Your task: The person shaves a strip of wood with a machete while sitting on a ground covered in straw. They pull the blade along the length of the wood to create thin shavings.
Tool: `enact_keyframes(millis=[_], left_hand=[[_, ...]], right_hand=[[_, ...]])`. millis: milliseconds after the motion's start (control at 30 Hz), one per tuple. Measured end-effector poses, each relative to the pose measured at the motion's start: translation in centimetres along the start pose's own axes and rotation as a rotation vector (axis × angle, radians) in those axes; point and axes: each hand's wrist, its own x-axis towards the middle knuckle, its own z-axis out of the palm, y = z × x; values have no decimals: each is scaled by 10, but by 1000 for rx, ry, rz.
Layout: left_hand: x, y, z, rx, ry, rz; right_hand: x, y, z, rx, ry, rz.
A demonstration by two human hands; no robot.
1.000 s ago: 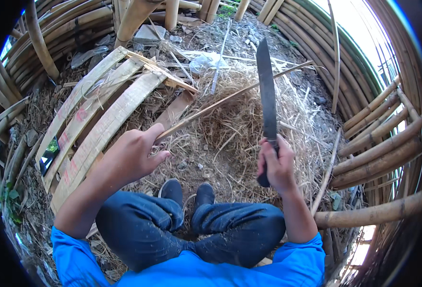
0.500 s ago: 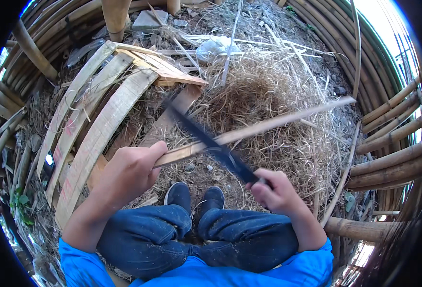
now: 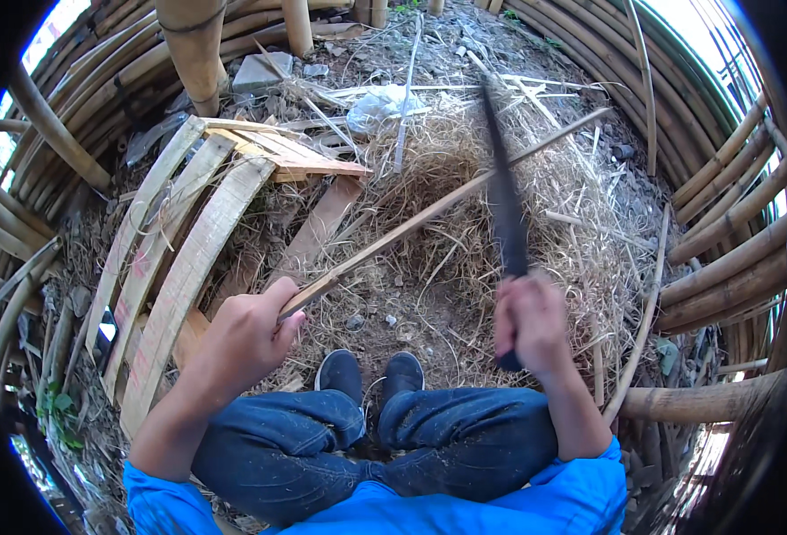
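My left hand (image 3: pixel 249 332) is closed round the near end of a long, thin bamboo strip (image 3: pixel 411 223), which slants away up to the right. My right hand (image 3: pixel 533 323) grips the dark handle of a machete (image 3: pixel 505 196). Its long black blade points away from me and crosses the strip in this view, near the strip's far half; whether the two touch I cannot tell. The blade is slightly blurred. Beneath both lies a heap of curly pale shavings (image 3: pixel 572 232) on the ground.
At left a wooden slatted crate (image 3: pixel 197 241) lies tilted. A clear plastic bag (image 3: pixel 380 109) and a grey block (image 3: pixel 262 71) are farther off. Bamboo pole stacks (image 3: pixel 723 294) stand at both sides, with an upright post (image 3: pixel 193 53) at the back. My shoes (image 3: pixel 340 373) are close below.
The machete has swung from pointing up-left to pointing almost straight away, its blade now farther along the strip. The strip tilts more steeply away from me. My left hand keeps its hold.
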Motion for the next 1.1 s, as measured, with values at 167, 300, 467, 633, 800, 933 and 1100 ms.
enact_keyframes(millis=[167, 300, 467, 633, 800, 933, 1100], left_hand=[[-2, -2, -4, 59, 86, -2], [-2, 8, -5, 144, 14, 57], [-1, 12, -8, 119, 30, 71], [-3, 2, -5, 171, 2, 50], [-2, 8, -1, 124, -13, 5], [1, 10, 0, 62, -29, -13], [3, 15, 2, 101, -28, 16]], right_hand=[[5, -1, -7, 34, 21, -69], [-3, 1, 6, -6, -185, 106], [2, 2, 2, 15, -86, -33], [2, 0, -9, 81, -298, 261], [10, 3, -16, 417, -378, 391], [13, 8, -10, 19, -149, 91], [2, 7, 0, 21, -250, 255]])
